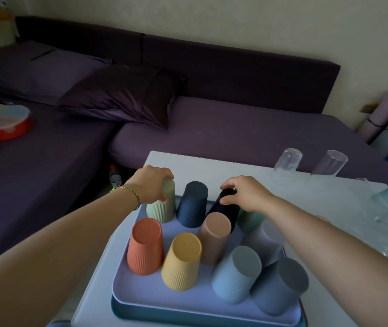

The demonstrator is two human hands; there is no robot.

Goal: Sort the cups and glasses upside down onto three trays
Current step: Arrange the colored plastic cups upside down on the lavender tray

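The left hand [151,182] curls over the upturned base of the pale green cup [162,208]. The right hand [243,193] clasps the black cup [223,208]. Both cups stand at the far end of the lilac tray [122,274]. They look light and stiff, so I'd hold them near the base.

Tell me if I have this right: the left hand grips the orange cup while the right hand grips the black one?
No: in the head view the left hand grips the pale green cup; the orange cup stands untouched. The right hand does grip the black cup.
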